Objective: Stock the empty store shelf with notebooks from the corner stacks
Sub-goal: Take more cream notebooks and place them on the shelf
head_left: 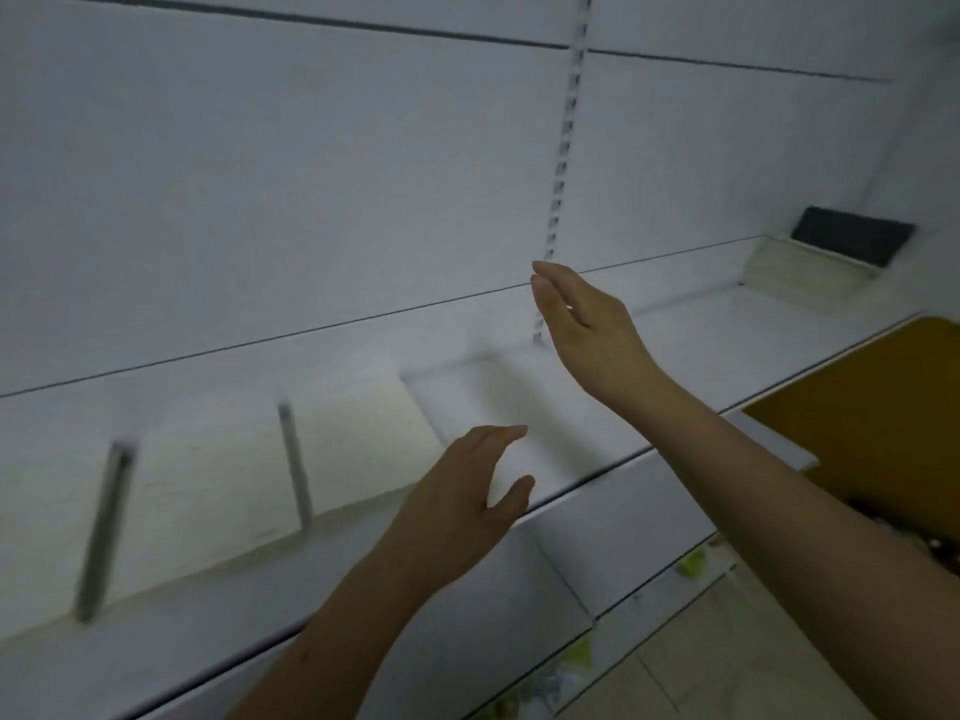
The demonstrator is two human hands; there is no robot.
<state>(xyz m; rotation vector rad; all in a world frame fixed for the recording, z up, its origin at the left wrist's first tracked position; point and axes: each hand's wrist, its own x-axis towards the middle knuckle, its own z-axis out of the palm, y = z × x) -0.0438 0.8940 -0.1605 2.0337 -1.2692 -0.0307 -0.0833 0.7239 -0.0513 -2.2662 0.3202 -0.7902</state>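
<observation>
A white store shelf [691, 330] runs from lower left to upper right. Cream notebooks [218, 485] with dark spines lie in a row on its left part, blurred by motion. In the far right corner sits a stack of notebooks [800, 275], the top one with a dark cover [852, 236]. My left hand [467, 501] hovers over the shelf's front edge beside the row, fingers straight, holding nothing. My right hand [587, 324] is raised above the bare middle of the shelf, fingers straight and together, also holding nothing.
A slotted upright [566, 132] runs up the white back panel. A yellow-brown cardboard box [878, 423] stands at the right, partly under my right forearm. Below the shelf, small green and white packs [576, 662] lie on a lower level beside a tiled floor.
</observation>
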